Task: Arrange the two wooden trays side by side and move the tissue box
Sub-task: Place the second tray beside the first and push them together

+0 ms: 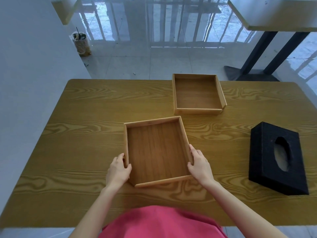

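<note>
An empty wooden tray (pixel 157 150) lies on the table in front of me, turned slightly askew. My left hand (pixel 118 170) grips its left wall near the front corner. My right hand (pixel 199 164) grips its right wall near the front. A second empty wooden tray (pixel 197 94) sits at the far edge of the table, right of centre, apart from the first. A black tissue box (pixel 276 158) with an oval opening on top lies at the right side of the table, angled.
The wood-grain table (pixel 77 134) ends close behind the far tray. Beyond it is a tiled floor with a lined bin (pixel 81 42) at the back left and another table's black legs (pixel 267 54) at the back right. A white wall runs along the left.
</note>
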Demonstrator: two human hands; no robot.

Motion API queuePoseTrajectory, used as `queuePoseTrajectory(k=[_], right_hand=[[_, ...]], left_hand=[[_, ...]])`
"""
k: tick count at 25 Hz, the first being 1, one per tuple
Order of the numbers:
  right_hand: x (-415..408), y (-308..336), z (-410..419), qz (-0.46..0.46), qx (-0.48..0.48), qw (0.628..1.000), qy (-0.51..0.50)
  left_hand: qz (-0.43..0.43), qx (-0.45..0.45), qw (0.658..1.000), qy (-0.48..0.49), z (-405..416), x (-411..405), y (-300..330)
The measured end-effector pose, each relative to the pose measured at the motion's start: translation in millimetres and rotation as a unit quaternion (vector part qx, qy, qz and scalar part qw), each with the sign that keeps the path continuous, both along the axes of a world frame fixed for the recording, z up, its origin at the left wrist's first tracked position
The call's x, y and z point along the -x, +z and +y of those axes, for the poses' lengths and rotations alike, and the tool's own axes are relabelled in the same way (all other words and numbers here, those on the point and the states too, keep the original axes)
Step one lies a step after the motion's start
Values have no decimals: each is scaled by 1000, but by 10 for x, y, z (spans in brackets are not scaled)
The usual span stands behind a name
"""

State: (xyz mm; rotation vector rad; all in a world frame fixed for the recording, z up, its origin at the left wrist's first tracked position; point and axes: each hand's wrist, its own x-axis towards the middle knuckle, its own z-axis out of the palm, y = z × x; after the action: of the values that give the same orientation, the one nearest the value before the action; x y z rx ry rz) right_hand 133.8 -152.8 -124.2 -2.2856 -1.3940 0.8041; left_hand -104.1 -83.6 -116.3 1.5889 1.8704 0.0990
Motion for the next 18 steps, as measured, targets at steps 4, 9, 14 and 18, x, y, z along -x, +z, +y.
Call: queuePoseTrajectory(k=[4, 9, 14, 18], right_hand=[[82, 30, 24, 40, -21, 998, -51], [283, 62, 127, 43, -60, 994, -78], [415, 99, 438, 49, -67, 994, -70], [435, 123, 674, 40, -50, 996, -60]], left_hand=[[-1, 2, 1000, 5, 37, 90, 27], [-6, 13, 1000, 23, 207, 281, 81], [-12, 12, 999, 35, 536, 426, 89], [-10, -4, 1000, 27, 838, 417, 138]])
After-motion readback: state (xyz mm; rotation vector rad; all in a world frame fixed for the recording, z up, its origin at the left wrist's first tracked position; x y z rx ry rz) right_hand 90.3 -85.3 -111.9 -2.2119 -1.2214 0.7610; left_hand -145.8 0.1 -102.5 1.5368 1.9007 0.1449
